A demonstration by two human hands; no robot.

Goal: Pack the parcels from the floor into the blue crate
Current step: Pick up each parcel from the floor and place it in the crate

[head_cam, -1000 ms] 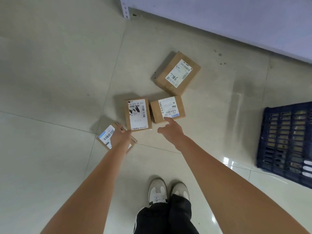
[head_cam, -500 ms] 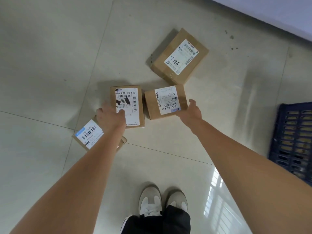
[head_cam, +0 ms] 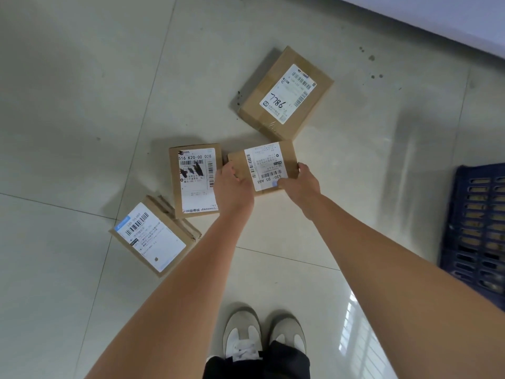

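On the tiled floor point(head_cam: 82, 105), left hand point(head_cam: 232, 187) and right hand point(head_cam: 303, 184) clamp the small parcel point(head_cam: 266, 165), seemingly just lifted; blue crate point(head_cam: 475, 228) sits right.

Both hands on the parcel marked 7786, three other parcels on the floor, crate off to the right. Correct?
Not quite. In the head view both hands hold the parcel labelled 530-D5 A68; the 7786 parcel lies untouched beyond it. Three others on the floor and the crate at right hold.

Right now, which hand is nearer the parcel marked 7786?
Right. The right hand grips the small parcel just below the 7786 parcel; the left hand grips that parcel's far side.
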